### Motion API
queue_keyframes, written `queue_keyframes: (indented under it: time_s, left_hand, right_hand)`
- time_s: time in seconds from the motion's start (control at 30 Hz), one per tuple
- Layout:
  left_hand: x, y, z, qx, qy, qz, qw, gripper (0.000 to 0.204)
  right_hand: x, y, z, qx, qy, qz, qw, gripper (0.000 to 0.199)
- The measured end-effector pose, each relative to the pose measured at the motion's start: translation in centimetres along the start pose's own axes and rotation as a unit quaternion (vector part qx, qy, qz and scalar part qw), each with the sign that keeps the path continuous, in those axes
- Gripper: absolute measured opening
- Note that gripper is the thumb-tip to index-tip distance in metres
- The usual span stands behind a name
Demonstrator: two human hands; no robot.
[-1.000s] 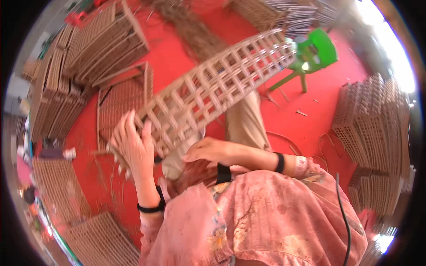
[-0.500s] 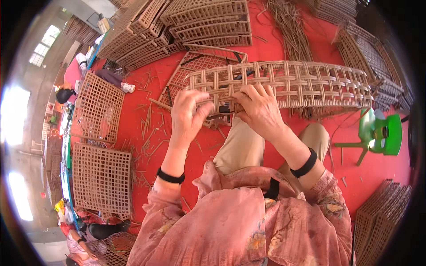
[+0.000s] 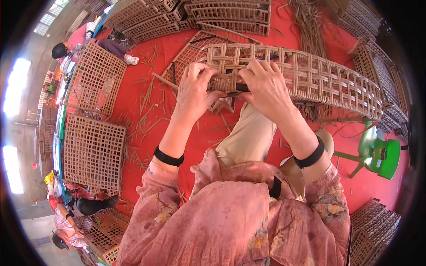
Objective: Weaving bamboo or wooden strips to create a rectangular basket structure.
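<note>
A long woven cane basket [image 3: 306,73] lies on its side across my lap, its lattice wall facing up. My left hand [image 3: 193,91] pinches the near left corner, thumb below the edge and fingertips on the weave. Just to the right, my right hand [image 3: 267,88] is closed on the same edge, fingers bent over the lattice and thumb low near the rim. Between the thumbs a short dark strip of the frame [image 3: 239,87] shows. Whether either hand also holds a loose cane strand is hidden.
Stacked woven baskets [image 3: 230,15] stand at the far side, near a bundle of loose cane [image 3: 310,26]. A green plastic stool [image 3: 385,155] is at my right. Lattice panels [image 3: 93,150] lie left, with co-workers beyond. Cane offcuts [image 3: 148,104] litter the red floor.
My left hand, apart from the edge with its thumb and fingers spread, has closed on the basket's corner. My right hand stays on the edge. The basket appears tilted lower at its right end.
</note>
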State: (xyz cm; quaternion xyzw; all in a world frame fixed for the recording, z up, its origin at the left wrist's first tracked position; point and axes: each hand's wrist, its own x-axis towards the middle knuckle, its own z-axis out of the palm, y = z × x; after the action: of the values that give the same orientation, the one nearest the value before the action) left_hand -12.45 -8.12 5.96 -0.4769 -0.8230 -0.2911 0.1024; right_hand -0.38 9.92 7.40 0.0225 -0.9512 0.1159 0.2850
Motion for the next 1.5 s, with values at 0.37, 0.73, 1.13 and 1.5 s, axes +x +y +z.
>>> queue_keyframes:
  time_s: [0.37, 0.73, 1.13, 1.5]
  left_hand:
    - [0.6, -0.7, -0.6, -0.025, -0.006, -0.017, 1.000, 0.054]
    - [1.4, -4.4, -1.3, -0.331, -0.026, -0.178, 0.926, 0.037]
    - [-0.3, -3.3, -0.5, -0.429, -0.002, -0.264, 0.864, 0.031]
    - [-3.1, -2.7, -0.2, -0.592, 0.078, -0.332, 0.730, 0.034]
  right_hand:
    - [-0.3, -0.5, 0.8, 0.036, 0.003, 0.007, 0.999, 0.036]
    - [0.1, -2.9, 0.7, -0.016, -0.010, 0.014, 1.000, 0.043]
    - [1.2, -4.6, 4.4, 0.011, 0.021, -0.009, 1.000, 0.031]
    - [1.3, -3.6, 5.2, 0.067, 0.058, -0.050, 0.995, 0.037]
